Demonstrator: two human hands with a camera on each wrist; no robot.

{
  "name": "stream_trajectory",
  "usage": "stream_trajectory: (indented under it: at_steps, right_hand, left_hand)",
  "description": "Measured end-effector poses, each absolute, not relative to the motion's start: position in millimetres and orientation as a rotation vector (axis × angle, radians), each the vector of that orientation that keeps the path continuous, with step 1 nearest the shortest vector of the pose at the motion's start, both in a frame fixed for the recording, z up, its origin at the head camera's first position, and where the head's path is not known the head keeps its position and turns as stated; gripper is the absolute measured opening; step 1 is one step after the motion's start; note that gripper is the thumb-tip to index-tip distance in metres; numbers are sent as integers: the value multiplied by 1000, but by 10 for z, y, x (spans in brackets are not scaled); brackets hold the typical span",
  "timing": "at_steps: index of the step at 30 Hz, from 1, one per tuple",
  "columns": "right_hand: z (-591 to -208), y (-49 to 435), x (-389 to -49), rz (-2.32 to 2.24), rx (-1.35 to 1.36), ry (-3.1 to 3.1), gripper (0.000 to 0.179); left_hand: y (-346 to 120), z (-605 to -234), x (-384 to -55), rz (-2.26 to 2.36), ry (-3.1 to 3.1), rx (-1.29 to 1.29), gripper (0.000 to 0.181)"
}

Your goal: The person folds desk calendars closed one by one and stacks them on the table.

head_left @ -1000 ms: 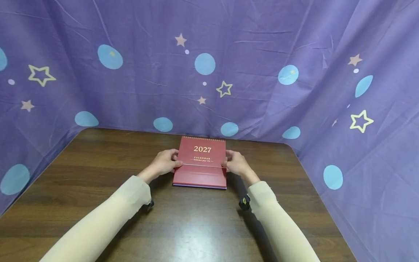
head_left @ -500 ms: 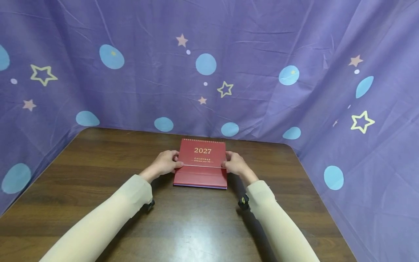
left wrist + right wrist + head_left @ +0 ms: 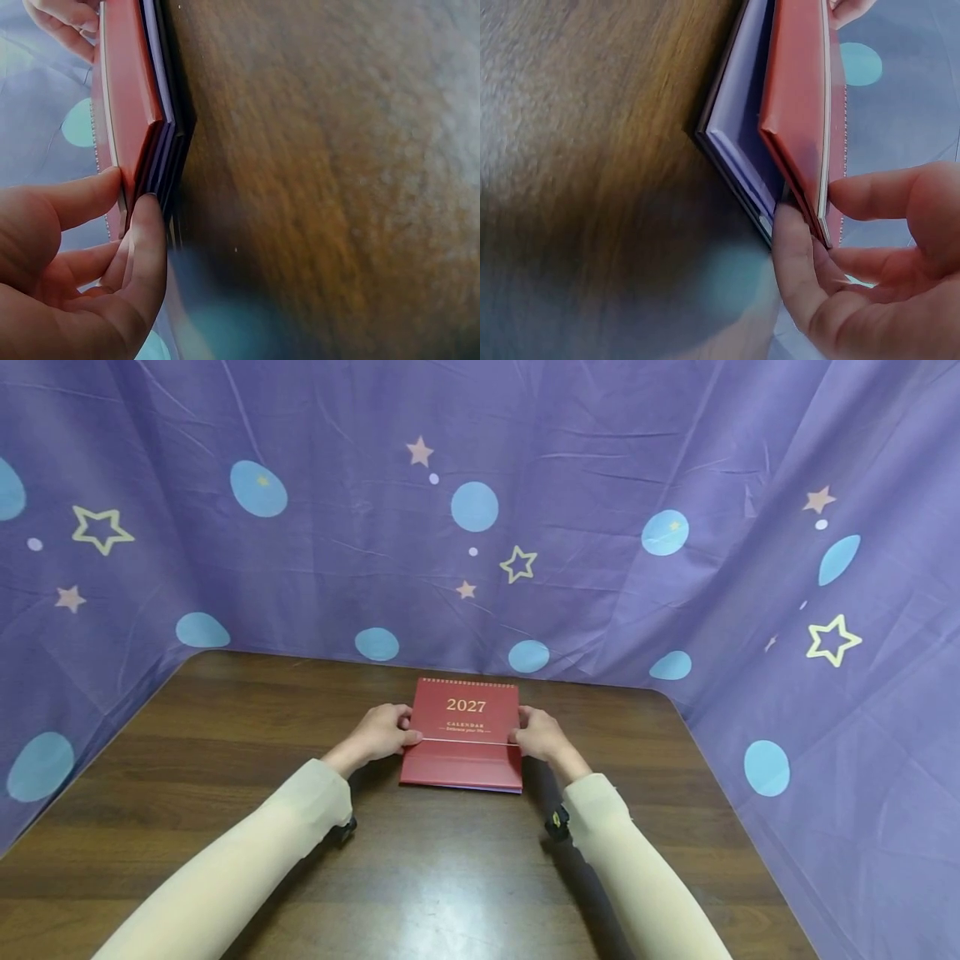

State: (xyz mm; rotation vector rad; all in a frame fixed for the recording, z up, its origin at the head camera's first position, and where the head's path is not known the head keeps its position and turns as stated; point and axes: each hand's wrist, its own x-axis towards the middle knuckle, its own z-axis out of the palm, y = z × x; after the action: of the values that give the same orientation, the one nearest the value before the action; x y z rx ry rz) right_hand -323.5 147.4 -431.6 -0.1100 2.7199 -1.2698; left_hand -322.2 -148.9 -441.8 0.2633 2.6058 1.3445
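A red desk calendar, marked 2027 in gold and wire-bound along its far edge, lies near the back of the table. My left hand grips its left side, thumb on top at the pale line across the cover and fingers at the side. On the right side, my right hand pinches it the same way. Under the red cover, the right wrist view shows a purple layer with a dark layer below it. A wedge-shaped gap stands between red and purple there; in the left wrist view the layers lie closer together.
The brown wooden table reaches back to a purple curtain with stars and blue dots, which also hangs along both sides. A dark wrist device shows under the right sleeve.
The calendar's wire-bound far edge has come slightly nearer and lower. Both hands keep their hold at its sides, and the whole view has shifted a little.
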Motion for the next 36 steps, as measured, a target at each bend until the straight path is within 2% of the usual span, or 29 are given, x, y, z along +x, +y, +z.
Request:
stream_trajectory:
  at_steps: [33, 36]
  right_hand:
    - [-4362, 1513, -3224, -1278, -81, 2651, 58]
    - [-4381, 1526, -3221, -1310, -61, 2630, 58]
  left_hand:
    - [-1441, -4412, -3247, 1105, 2793, 374, 31]
    - [-1443, -4410, -3244, 1077, 2815, 377, 36]
